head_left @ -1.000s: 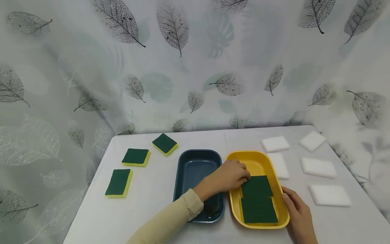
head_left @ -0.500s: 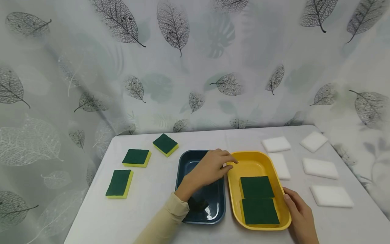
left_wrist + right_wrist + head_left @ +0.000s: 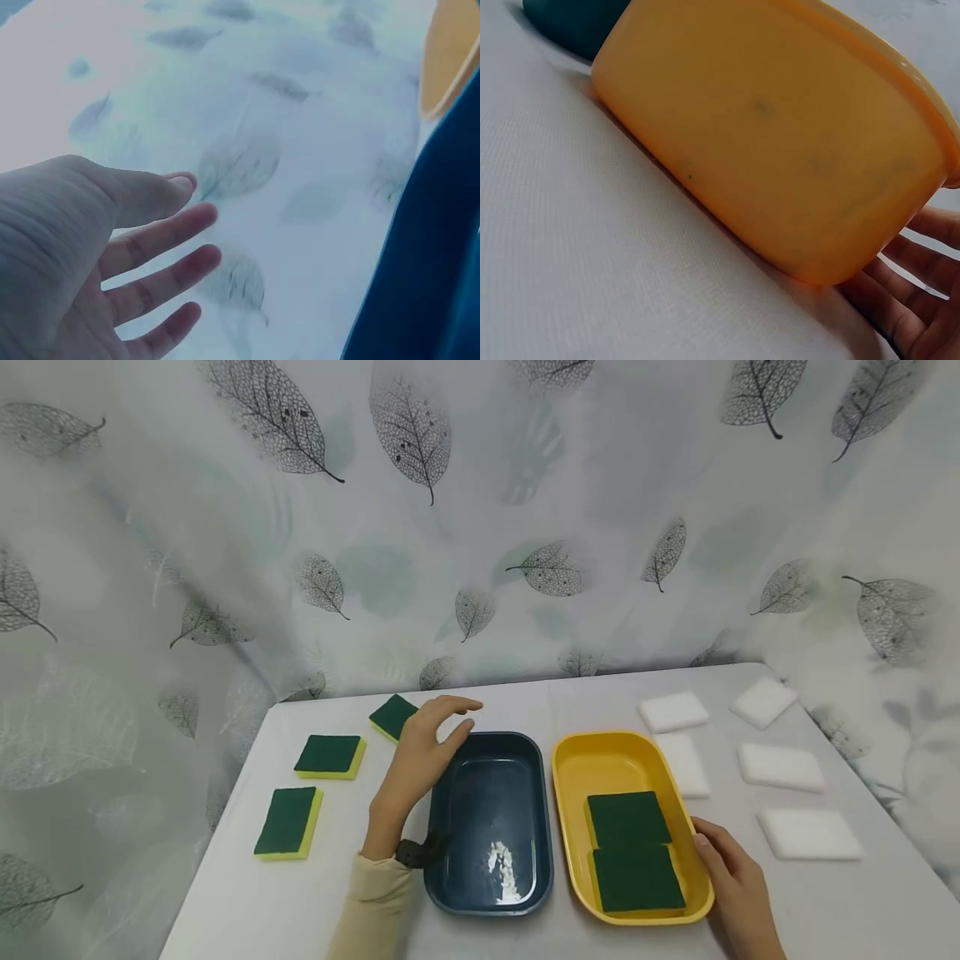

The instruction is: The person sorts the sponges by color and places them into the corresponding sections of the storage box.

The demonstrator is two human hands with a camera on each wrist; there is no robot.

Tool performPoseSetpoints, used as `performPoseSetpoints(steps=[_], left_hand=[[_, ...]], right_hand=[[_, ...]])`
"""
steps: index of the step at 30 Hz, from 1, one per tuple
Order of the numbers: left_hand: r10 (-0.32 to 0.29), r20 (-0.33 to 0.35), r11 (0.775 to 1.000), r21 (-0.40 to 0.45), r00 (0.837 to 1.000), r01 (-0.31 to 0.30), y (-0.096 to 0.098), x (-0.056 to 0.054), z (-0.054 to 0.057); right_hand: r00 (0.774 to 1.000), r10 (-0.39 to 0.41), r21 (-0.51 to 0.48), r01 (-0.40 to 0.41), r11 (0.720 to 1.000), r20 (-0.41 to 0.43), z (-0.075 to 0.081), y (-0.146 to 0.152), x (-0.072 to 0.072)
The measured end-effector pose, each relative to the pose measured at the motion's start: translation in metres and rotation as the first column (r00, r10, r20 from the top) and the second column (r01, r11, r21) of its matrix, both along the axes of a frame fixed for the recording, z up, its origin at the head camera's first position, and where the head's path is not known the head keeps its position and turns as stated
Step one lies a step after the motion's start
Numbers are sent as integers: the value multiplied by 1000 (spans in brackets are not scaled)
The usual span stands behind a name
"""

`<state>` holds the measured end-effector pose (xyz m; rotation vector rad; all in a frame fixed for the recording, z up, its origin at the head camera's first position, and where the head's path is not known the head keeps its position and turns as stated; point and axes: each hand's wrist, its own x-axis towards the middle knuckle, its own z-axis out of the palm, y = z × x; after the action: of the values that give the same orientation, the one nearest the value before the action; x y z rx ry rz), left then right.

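Observation:
In the head view my left hand (image 3: 423, 747), its fingers loosely spread, hovers beside the upper left of the dark blue tray (image 3: 435, 868). Nothing is between its fingers in the left wrist view, where the hand (image 3: 112, 255) shows thumb and fingers apart. Its fingers partly cover a green-and-yellow scrub sponge (image 3: 392, 717) behind it. My right hand (image 3: 738, 885) holds the right side of the yellow tray (image 3: 581, 868), thumb at the rim. Inside that tray lie two sponges, a farther one (image 3: 628, 818) and a nearer one (image 3: 637, 878), green sides up.
Left on the table lie two more scrub sponges, one (image 3: 330, 755) behind the other (image 3: 287, 821). Several white sponge blocks (image 3: 810, 835) lie at the right. A leaf-patterned curtain (image 3: 480, 527) hangs behind the table. A dark wristband (image 3: 416, 853) is on the left wrist.
My left hand has let go of the farther sponge in the yellow tray and moved left across the blue tray toward the loose sponges. My right hand stays at the yellow tray.

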<state>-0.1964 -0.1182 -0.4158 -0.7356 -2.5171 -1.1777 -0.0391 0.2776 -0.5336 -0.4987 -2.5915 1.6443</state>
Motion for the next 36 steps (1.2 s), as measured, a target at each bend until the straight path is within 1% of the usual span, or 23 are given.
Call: performPoseSetpoints(steps=[3,6,8,10,14,17,21,24,29,33,36], left_hand=[[76,4,995,60,997,-76,-22,-1,-7],[146,15,982,120,989,-147,-42,-5,-12],[182,45,971,148,982,-187,-53,-9,-16],[214,93,962,152,972,-226,-62,-14,-22],[252,187,953,123,949,-277,-73,-23,-34],[273,220,950,92,937,-298,-77,-31,-41],[313,217,942,54,925,-332,-83,-42,-51],[339,223,934,42,914,-356,-88,-47,-60],[384,244,917,10,890,-398,-96,-51,-75],[407,250,909,-13,878,-418,-98,-55,-84],[428,255,902,-73,867,-424,-96,-58,-91]], right_hand=[[1000,14,-14,-14,1000,26,-3,-1,2],[999,18,1,-18,1000,28,-4,-1,3],[1000,12,12,-12,1000,23,-4,0,4],[1000,7,15,-7,1000,20,-3,1,4],[1000,2,4,-2,1000,22,-3,2,4],[1000,0,6,-1,1000,20,-4,2,3],[1000,-1,12,1,1000,11,-3,1,-1],[1000,-3,6,3,1000,-5,-1,0,-3],[999,-2,6,2,1000,-40,-1,-2,-3],[999,0,13,0,1000,-53,0,-3,-2],[998,2,13,-1,1000,-58,1,-2,-1]])
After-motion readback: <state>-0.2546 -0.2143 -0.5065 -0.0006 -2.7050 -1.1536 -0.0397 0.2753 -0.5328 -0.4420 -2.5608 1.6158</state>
